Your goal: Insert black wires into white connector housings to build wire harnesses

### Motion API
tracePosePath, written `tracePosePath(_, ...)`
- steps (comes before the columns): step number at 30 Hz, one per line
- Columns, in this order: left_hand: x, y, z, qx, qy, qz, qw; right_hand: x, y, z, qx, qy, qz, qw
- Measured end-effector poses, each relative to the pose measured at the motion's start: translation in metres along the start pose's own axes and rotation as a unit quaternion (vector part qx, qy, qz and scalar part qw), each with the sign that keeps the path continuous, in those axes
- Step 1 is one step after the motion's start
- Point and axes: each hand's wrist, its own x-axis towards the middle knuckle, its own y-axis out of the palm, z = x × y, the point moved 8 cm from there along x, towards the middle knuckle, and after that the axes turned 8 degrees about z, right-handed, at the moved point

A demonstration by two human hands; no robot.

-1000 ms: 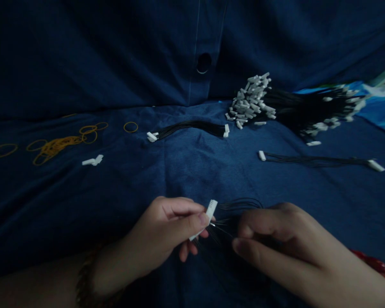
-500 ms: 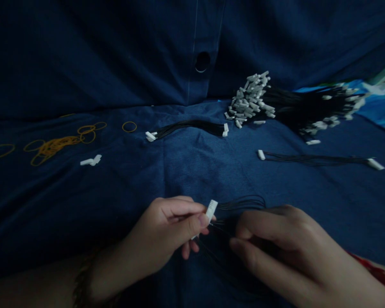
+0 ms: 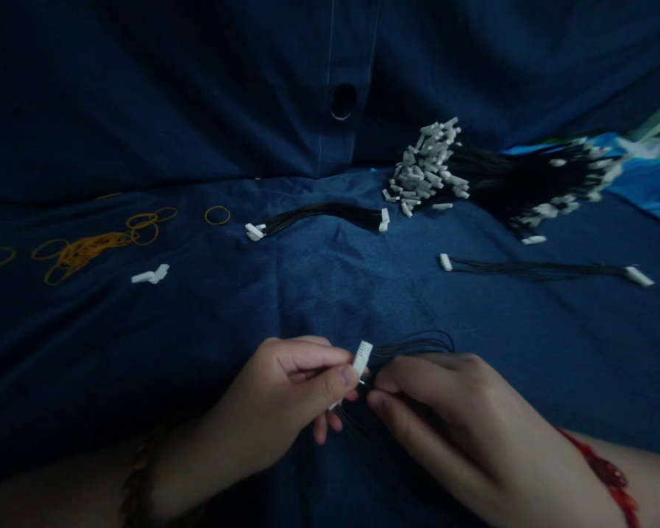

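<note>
Between thumb and fingers, my left hand (image 3: 300, 389) pinches a white connector (image 3: 363, 357) at the lower middle. Thin black wires (image 3: 415, 342) run from it to the right, behind my right hand. Just right of the connector is my right hand (image 3: 445, 418), thumb and forefinger pinched on a black wire with a small pale tip beside the connector. Below my left fingers, part of a second white piece shows. My right palm and other fingers are largely hidden.
Yellow rubber bands (image 3: 91, 251) and loose white connectors (image 3: 151, 275) lie left on the blue cloth (image 3: 214, 308). A wire bundle (image 3: 324, 211) lies mid-back, a thinner one (image 3: 533, 268) at right, and a large pile of wires with white connectors (image 3: 426, 169) behind.
My right hand has moved left, and its fingertips are now close beside the connector. My left hand keeps its hold. The background has shifted slightly left in view.
</note>
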Motion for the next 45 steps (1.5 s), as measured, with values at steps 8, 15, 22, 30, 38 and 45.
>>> tracePosePath(8, -0.002, 0.001, -0.001, 0.038, 0.013, 0.004, 0.999, 0.002, 0.002, 0.002, -0.011, -0.007, -0.004, 1.000)
tracePosePath(15, -0.001, 0.000, -0.003, 0.038, 0.005, -0.009, 0.999, 0.002, 0.000, 0.000, -0.032, -0.007, -0.008, 0.999)
tracePosePath(22, -0.001, -0.001, -0.004, 0.046, -0.003, -0.021, 0.999, 0.005, -0.005, 0.002, -0.031, -0.021, -0.006, 0.999)
tracePosePath(30, -0.003, -0.013, 0.010, -0.047, -0.026, -0.078, 0.996, -0.017, -0.043, 0.012, -0.155, -0.038, -0.121, 0.980)
tracePosePath(38, 0.001, -0.012, -0.005, 0.029, -0.027, -0.016, 0.999, -0.010, -0.065, -0.022, 0.072, -0.022, -0.090, 0.993)
tracePosePath(45, -0.016, -0.099, -0.056, 0.072, 0.112, -0.228, 0.965, -0.010, -0.141, -0.075, 0.274, -0.092, -0.231, 0.929)
